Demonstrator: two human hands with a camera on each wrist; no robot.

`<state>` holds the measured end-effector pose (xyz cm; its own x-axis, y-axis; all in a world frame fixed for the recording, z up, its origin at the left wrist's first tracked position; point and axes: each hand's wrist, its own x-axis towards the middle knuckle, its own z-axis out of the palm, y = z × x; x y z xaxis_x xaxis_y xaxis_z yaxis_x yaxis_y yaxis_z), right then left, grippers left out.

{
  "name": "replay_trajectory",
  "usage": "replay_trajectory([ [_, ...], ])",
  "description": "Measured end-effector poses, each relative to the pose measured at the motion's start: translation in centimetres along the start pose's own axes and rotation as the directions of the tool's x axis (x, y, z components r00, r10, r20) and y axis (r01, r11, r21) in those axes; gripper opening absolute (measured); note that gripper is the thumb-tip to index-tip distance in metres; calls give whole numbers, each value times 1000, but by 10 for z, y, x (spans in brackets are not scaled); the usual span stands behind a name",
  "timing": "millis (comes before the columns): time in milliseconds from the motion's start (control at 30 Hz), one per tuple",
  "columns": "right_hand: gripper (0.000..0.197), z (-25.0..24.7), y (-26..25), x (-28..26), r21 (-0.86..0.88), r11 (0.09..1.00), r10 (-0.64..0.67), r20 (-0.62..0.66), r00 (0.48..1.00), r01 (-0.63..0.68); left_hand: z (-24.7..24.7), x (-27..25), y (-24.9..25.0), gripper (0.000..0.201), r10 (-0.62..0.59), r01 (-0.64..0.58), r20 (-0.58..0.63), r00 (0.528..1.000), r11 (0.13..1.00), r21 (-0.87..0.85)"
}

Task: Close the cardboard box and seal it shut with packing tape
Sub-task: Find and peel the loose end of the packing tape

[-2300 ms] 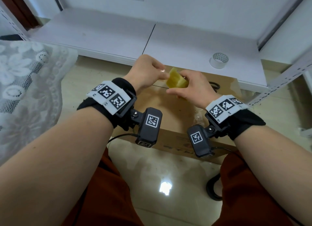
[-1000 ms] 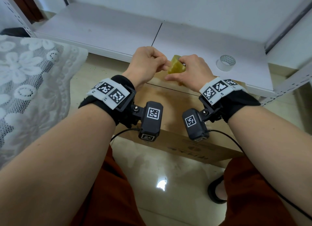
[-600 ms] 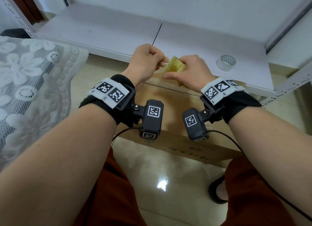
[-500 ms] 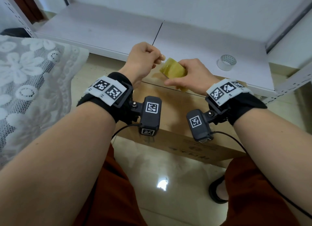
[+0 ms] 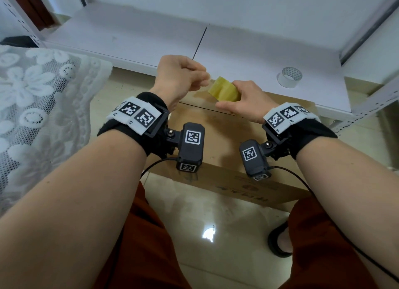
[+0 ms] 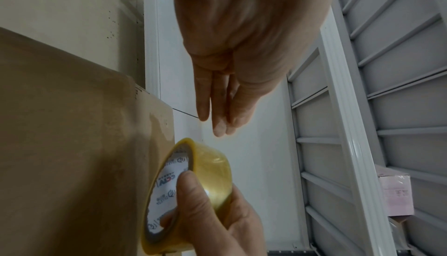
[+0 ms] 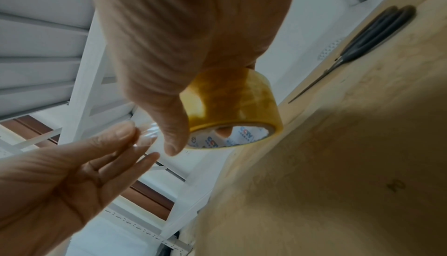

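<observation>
The cardboard box point(image 5: 216, 137) stands on the floor in front of my knees, flaps down, with the seam across its top. Above its far edge my right hand point(image 5: 228, 97) grips a yellowish roll of packing tape point(image 5: 224, 91), thumb on the outside and a finger inside the core point(image 7: 223, 131). My left hand point(image 5: 201, 81) is just left of the roll, and its thumb and fingers pinch the clear free end of tape point(image 7: 147, 136). Only a short length is peeled off. From the left wrist, the roll point(image 6: 193, 183) sits below the left fingertips point(image 6: 219, 126).
Black-handled scissors point(image 7: 362, 44) lie on the box top at its far right. A second, clear tape roll point(image 5: 289, 77) stands on the low white shelf point(image 5: 129, 36) behind the box. A lace cloth point(image 5: 43, 105) lies left; shelf uprights rise at right.
Both hands were together picking at the roll. Now the left hand has drawn away to the left with the tape's end pinched, and the right has tilted the roll.
</observation>
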<state>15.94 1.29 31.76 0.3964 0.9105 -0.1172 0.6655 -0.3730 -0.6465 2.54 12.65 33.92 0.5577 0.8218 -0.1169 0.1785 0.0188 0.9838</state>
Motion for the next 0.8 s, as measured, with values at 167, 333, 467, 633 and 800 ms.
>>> replay_trajectory([
  [167, 30, 0, -2, 7, 73, 997, 23, -8, 1000, -23, -3, 1, 0, 10, 11, -11, -14, 1000, 999, -33],
  [333, 25, 0, -3, 11, 87, 995, 57, 4, 998, -58, -3, 2, -1, 13, 19, -21, -38, 999, 998, -54],
  [467, 27, -3, -2, 12, 25, 996, 88, 0, 996, -88, -4, 2, -1, 11, 24, -27, -34, 999, 998, -65],
  [633, 41, -8, 0, 10, 65, 993, 104, -64, 993, -100, -8, 3, 0, 11, -36, 29, -63, 997, 993, -111],
  [800, 49, -8, 0, 8, 111, 985, 140, -104, 985, -129, -9, 3, -2, 10, -83, 71, -79, 993, 987, -146],
])
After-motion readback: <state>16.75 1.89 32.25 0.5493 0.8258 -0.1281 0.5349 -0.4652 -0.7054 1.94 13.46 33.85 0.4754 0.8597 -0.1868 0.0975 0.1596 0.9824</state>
